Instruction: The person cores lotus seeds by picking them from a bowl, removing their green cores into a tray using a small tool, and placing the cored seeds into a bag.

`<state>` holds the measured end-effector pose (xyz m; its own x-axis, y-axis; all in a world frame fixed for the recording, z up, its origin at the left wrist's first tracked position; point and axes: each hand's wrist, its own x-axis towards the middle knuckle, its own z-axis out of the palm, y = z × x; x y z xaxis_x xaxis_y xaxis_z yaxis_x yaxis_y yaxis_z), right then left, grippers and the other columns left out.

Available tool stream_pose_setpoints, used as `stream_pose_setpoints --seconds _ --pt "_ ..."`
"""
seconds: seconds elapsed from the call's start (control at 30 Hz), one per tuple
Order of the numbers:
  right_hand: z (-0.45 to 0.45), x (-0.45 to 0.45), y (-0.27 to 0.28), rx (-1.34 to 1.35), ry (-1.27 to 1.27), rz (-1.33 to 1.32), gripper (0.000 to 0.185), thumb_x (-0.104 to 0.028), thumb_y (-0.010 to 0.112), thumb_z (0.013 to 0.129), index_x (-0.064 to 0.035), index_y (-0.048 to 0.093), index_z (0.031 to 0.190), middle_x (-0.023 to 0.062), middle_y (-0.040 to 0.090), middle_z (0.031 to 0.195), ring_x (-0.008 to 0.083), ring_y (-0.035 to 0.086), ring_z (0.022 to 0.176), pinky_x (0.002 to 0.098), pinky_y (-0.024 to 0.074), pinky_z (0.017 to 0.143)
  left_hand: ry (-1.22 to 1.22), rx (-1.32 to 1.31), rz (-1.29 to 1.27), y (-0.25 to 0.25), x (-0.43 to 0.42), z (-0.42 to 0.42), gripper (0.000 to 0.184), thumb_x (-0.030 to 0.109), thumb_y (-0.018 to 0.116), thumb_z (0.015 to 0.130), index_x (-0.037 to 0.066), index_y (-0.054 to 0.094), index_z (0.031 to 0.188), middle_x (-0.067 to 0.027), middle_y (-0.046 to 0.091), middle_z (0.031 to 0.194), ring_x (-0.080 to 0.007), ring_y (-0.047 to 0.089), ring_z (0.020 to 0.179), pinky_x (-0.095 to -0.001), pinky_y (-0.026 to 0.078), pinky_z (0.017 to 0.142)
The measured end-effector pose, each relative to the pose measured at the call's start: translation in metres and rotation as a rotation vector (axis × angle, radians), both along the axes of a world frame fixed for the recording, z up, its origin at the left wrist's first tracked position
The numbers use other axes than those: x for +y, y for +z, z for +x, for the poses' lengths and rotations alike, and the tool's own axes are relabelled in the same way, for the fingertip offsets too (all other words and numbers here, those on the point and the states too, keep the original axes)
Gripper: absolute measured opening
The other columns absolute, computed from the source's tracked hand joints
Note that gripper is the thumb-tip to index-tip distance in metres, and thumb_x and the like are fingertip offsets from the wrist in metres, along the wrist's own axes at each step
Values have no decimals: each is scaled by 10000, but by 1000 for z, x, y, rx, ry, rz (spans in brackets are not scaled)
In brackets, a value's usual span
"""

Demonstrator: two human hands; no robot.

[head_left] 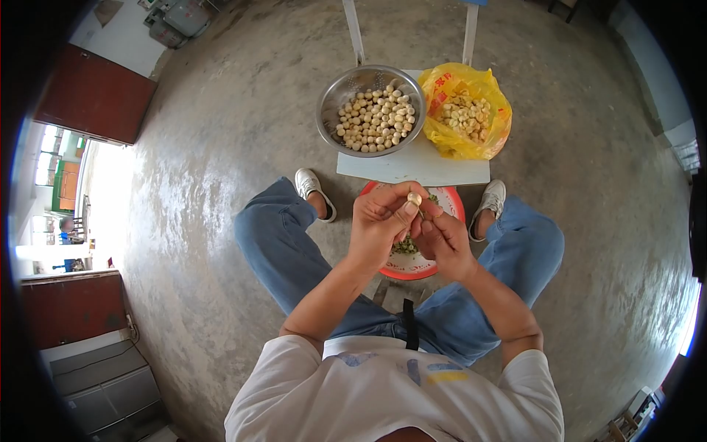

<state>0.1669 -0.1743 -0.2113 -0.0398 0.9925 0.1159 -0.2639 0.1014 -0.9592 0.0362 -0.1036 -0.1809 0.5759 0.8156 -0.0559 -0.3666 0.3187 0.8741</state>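
Between thumb and fingers, my left hand (384, 221) holds a small pale round piece (414, 199), like those in the colander. My right hand (444, 237) is pinched close beside it, at the underside of the piece; whether its fingertips grip anything is too small to make out. Below both hands lies a red-rimmed basin (458, 202) with green bits (404, 247) inside, partly hidden by the hands. Ahead, a metal colander (324, 110) holds many round pale pieces (377, 118). To its right, an open yellow plastic bag (449, 149) contains pale pieces (467, 116).
The colander and bag stand on a white chair seat (412, 169). My knees are spread either side of the basin, with white shoes (315, 193) on the concrete floor (191, 221). An open doorway (103, 206) is at the left; gas cylinders (177, 20) stand at the upper left.
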Motion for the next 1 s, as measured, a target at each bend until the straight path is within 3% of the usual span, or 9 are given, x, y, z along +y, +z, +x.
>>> stream_pose_setpoints --seconds 0.07,0.17,0.33,0.47,0.57,0.63,0.77,0.93,1.0 --pt "3 -1 -2 287 178 -74 213 -128 350 980 -7 490 875 -40 385 568 36 305 421 199 246 394 -22 -10 -22 2 -2 -1 179 96 562 890 -15 591 1028 -159 664 873 -61 491 495 -144 375 454" --pt "-5 1 -6 579 261 7 230 -160 351 986 -5 486 882 -34 382 560 31 287 414 195 240 392 -5 -22 -11 6 -6 -2 189 105 565 891 -17 587 1034 -165 664 877 -65 513 520 -143 384 462" --pt "-14 -5 7 -67 -85 22 188 -115 380 969 -5 498 873 -21 399 545 61 329 416 213 266 397 119 -22 113 -4 -12 4 206 113 559 896 -25 575 1049 -168 660 897 -91 587 641 -150 430 513" --pt "-19 -3 9 -470 -366 194 124 -64 446 932 5 494 841 19 445 554 97 432 454 253 338 417 122 1 147 -10 -17 5 204 82 559 889 -34 564 1057 -183 644 972 -158 626 840 -216 499 711" --pt "-6 -3 13 -588 -302 189 37 18 496 868 -2 508 897 140 535 662 284 555 534 328 407 478 86 -15 157 -17 -19 8 207 57 567 877 -35 564 1063 -187 629 1038 -190 617 932 -267 493 825" --pt "4 5 11 -589 -273 248 55 19 497 865 0 512 914 139 544 684 299 561 565 332 419 499 57 -110 46 -14 -18 8 226 48 580 867 -31 567 1078 -183 619 1075 -192 607 960 -285 481 856" --pt "7 9 7 -425 -236 211 88 18 512 855 1 523 941 147 554 729 315 570 612 338 437 532 8 -64 63 -5 -10 12 286 54 616 842 -25 566 1112 -177 600 1120 -165 604 939 -249 498 791" --pt "11 9 5 -629 -333 323 106 18 527 846 -1 533 951 146 551 745 297 568 626 336 435 537 95 135 195 0 -10 5 285 9 658 797 -25 593 1072 -108 584 1090 -110 600 829 -189 485 685" --pt "13 8 3 -713 -353 353 98 8 525 851 0 534 948 140 546 739 282 556 613 333 426 533 131 146 266 -12 -11 5 277 -11 663 787 -29 599 1056 -77 563 1054 -105 585 819 -190 475 700"
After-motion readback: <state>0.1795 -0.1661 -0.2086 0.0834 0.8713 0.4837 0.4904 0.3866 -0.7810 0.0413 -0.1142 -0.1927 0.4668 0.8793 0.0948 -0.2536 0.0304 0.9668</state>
